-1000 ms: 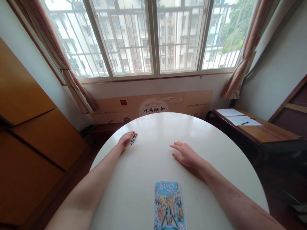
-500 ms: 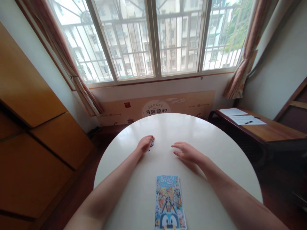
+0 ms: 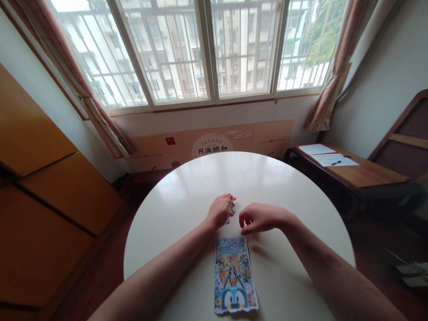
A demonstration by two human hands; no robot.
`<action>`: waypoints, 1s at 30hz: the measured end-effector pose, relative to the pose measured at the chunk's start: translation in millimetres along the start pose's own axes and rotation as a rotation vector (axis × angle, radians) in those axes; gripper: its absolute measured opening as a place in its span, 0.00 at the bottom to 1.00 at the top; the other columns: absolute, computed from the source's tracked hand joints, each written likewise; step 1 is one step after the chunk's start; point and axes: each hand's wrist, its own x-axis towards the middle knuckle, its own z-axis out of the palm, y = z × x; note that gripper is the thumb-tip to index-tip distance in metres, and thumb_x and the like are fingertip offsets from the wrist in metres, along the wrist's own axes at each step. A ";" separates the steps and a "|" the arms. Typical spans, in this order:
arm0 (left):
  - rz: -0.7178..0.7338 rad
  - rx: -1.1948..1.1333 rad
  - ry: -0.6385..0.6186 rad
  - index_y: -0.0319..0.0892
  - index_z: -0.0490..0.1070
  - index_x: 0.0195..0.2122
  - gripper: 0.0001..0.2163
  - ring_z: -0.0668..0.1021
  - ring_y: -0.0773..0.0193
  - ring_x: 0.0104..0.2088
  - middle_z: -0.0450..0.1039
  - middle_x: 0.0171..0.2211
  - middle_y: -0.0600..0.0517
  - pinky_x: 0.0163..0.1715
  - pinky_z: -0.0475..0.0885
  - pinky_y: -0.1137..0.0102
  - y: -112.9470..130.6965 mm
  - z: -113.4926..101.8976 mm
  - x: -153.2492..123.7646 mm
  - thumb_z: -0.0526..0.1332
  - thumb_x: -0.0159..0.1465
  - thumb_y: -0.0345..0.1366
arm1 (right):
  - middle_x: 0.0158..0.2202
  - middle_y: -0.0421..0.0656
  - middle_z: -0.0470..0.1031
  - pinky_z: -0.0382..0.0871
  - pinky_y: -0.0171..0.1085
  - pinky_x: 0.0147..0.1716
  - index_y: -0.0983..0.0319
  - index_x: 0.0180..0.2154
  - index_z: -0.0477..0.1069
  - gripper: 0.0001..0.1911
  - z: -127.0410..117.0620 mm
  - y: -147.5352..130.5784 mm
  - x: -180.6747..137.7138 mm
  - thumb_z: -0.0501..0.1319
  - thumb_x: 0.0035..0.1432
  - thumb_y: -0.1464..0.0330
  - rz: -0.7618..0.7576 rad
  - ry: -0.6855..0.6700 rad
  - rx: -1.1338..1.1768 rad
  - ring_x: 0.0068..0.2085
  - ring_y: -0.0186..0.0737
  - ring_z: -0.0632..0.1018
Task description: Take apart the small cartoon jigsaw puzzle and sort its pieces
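Note:
My left hand (image 3: 222,210) rests low on the round white table (image 3: 174,209), its fingers stretched forward and cupped side-on. Against its palm side lies a cluster of small dark, white and tan printed pieces (image 3: 232,211). They are partly hidden by the hand, and their kind is too small to tell. Just to the right, my right hand (image 3: 259,217) hovers with bent fingers and thumb apart, nothing between them. Nearer to me lies a flat, colourful Bluey packet (image 3: 233,272) with a ragged bottom edge, touched by neither hand.
At the right stands a wooden side table (image 3: 377,171) bearing paper sheets (image 3: 334,159) and a dark pen (image 3: 336,163). Wooden cabinets (image 3: 63,191) line the left. Beyond the table are a printed cardboard panel (image 3: 177,154) and a barred window (image 3: 214,53).
My left hand has moved right, and the small pieces have shifted along with it. My right hand has come nearer, its fingers more curled. The view has tilted slightly, showing the packet's bottom edge.

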 end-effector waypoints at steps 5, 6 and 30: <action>-0.077 -0.165 0.211 0.41 0.77 0.48 0.30 0.70 0.55 0.59 0.69 0.58 0.45 0.62 0.62 0.56 -0.1 -12.9 -5.0 0.36 0.72 0.48 | 0.31 0.42 0.79 0.60 0.30 0.27 0.62 0.35 0.80 0.15 3.7 -7.8 3.0 0.63 0.54 0.58 0.018 -0.084 -0.039 0.29 0.33 0.73; -0.068 -0.157 0.217 0.41 0.76 0.49 0.30 0.70 0.55 0.60 0.69 0.59 0.45 0.62 0.62 0.56 -3.6 -17.5 -4.4 0.35 0.72 0.48 | 0.30 0.42 0.79 0.60 0.30 0.27 0.63 0.35 0.80 0.15 4.3 -8.8 3.6 0.64 0.54 0.58 0.026 -0.098 -0.043 0.29 0.33 0.73; 0.118 0.445 -0.306 0.44 0.58 0.66 0.28 0.55 0.51 0.68 0.53 0.68 0.42 0.66 0.47 0.52 -1.4 -17.8 -10.0 0.48 0.69 0.52 | 0.23 0.40 0.71 0.55 0.33 0.26 0.64 0.26 0.74 0.22 -0.5 4.4 5.3 0.60 0.57 0.52 0.106 -0.060 -0.093 0.25 0.31 0.66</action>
